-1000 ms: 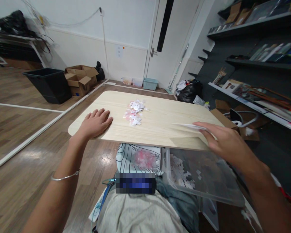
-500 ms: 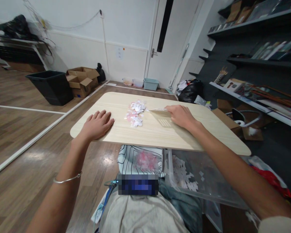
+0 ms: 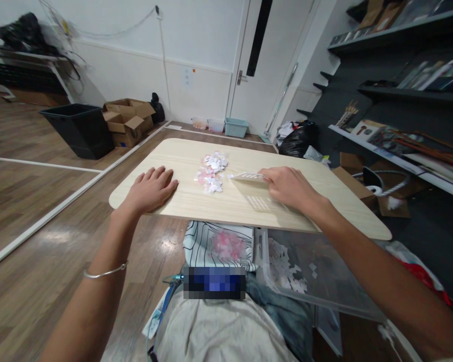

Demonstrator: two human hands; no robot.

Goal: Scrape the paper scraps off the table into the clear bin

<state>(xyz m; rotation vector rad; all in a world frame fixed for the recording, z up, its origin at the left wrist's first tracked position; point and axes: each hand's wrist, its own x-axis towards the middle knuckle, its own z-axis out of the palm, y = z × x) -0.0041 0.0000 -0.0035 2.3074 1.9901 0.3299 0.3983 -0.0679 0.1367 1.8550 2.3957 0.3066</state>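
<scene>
My left hand [image 3: 151,191] rests flat on the left side of the pale wooden tabletop [image 3: 181,206], fingers stretched out. In my right hand [image 3: 287,185] is a thin, flat white slotted piece [image 3: 248,176], gripped at its right end and tilted just above the tabletop. It throws a striped shadow onto the wood, and its exact kind is unclear. Left of its far end lies a loose heap of white scraps [image 3: 216,162], with pink, filmy scraps [image 3: 203,176] mixed in. Whether the piece touches a small white scrap at its tip, I cannot tell.
Below the table edge, a clear plastic bin [image 3: 324,296] holds white cut pieces. Beside it, pink scraps [image 3: 228,246] lie on a striped cloth [image 3: 198,246]. A black waste bin [image 3: 81,133] and cardboard boxes [image 3: 128,120] stand on the floor at left; shelves [image 3: 400,93] line the right.
The slotted piece in my right hand has turned, so more of its slotted face shows, and its shadow has shifted slightly toward me. My left hand stays in place.
</scene>
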